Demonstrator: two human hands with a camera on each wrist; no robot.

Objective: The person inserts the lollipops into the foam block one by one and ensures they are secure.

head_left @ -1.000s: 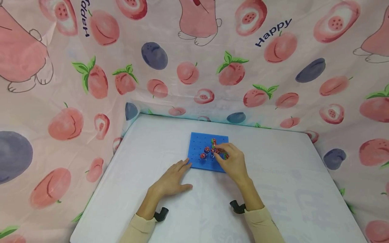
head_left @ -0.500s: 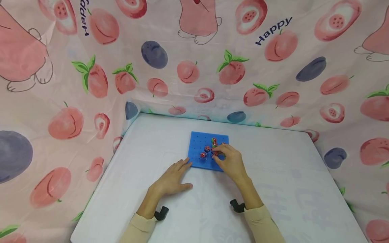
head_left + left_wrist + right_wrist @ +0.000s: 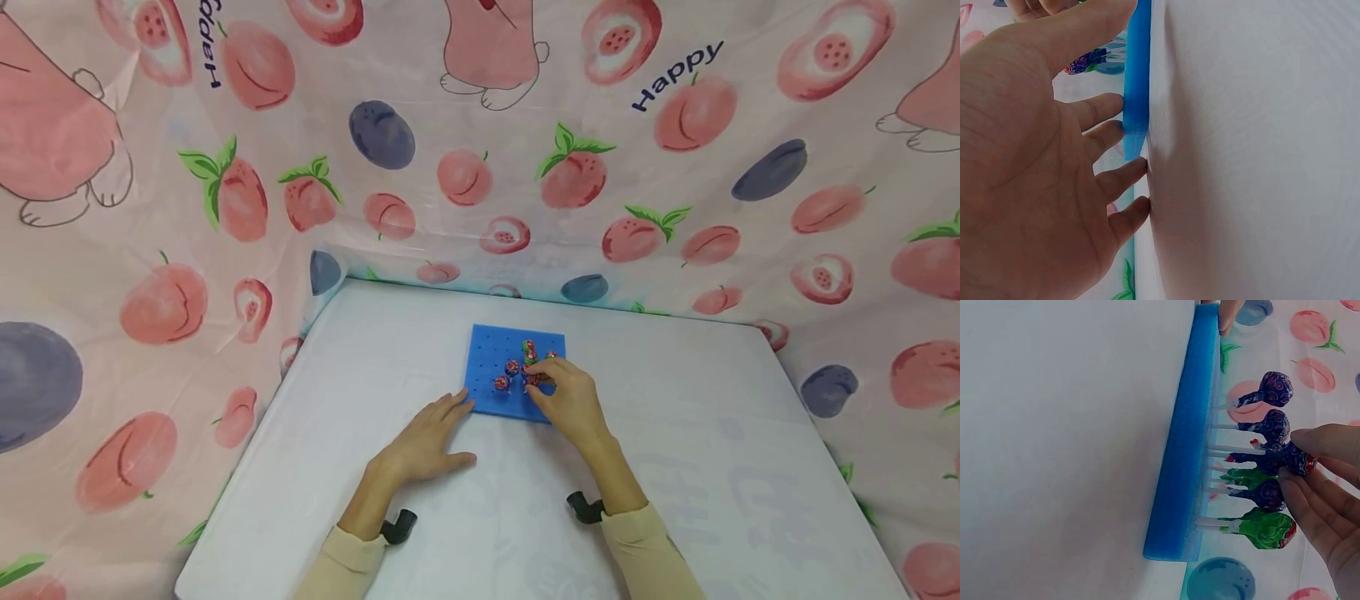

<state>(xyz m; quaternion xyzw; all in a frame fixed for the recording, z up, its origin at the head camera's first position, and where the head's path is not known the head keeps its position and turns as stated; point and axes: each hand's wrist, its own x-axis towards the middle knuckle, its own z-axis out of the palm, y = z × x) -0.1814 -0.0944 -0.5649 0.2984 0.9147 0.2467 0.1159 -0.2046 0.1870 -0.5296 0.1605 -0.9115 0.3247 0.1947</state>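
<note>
A blue foam board (image 3: 489, 346) with rows of small holes lies on the table, with several wrapped lollipops standing in it by their white sticks. My right hand (image 3: 576, 404) pinches a purple-wrapped lollipop (image 3: 1301, 460) by its head between thumb and fingers. In the right wrist view, its stick reaches the board's face among the others. Around it stand a purple lollipop (image 3: 1277, 389) and a green lollipop (image 3: 1268, 529). At the board's front left corner, my left hand (image 3: 420, 442) lies with fingers extended, the fingertips touching the edge.
A white-covered table (image 3: 697, 400) surrounds the board. Fruit-patterned cloth (image 3: 480, 208) hangs behind and at both sides. Black wrist mounts (image 3: 399, 527) sit at both sleeves.
My right hand has shifted slightly to the left and down with the lollipop, then stays nearly still. A lollipop behind its knuckles now shows; one at the right became hidden. My left hand stays put.
</note>
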